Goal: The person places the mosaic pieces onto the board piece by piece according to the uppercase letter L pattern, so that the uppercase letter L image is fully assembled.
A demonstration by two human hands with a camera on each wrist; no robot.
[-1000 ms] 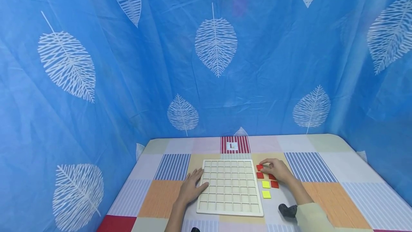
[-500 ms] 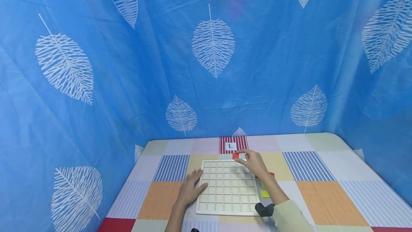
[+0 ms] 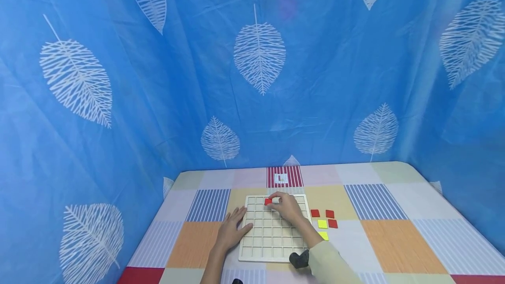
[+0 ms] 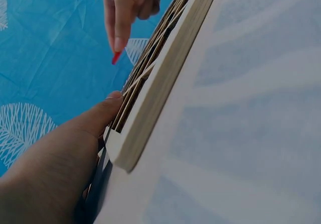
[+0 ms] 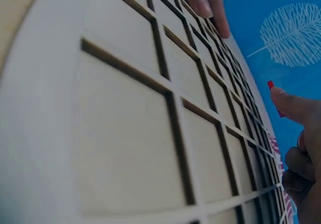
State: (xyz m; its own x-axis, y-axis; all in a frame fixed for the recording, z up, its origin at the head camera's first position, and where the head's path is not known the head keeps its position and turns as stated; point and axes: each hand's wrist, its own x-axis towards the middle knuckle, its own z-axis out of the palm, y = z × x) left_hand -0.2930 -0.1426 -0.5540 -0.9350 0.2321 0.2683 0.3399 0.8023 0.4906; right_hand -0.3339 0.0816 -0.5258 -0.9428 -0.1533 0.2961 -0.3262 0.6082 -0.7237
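A pale wooden grid board (image 3: 262, 259) with raised dividers lies on the table. Over its far rows, my right hand (image 3: 289, 208) pinches a red square tile (image 3: 268, 201) between thumb and fingertips. In the left wrist view the red tile (image 4: 116, 58) hangs from those fingertips, apart from the board. My left hand (image 3: 230, 232) rests along the board's left edge with fingers spread and thumb on the rim. The right wrist view shows the tile (image 5: 271, 85) mostly hidden behind the right thumb.
Right of the board lie several loose tiles, including a red tile (image 3: 329, 214) and a yellow tile (image 3: 322, 224). A small printed grid card (image 3: 281, 178) lies behind the board. Blue leaf-patterned curtain (image 3: 315, 78) surrounds the patchwork-covered table (image 3: 394, 244).
My right hand has picked up a red tile from the group at the right and carried it left over the board's far rows. The left hand has stayed at the board's edge.
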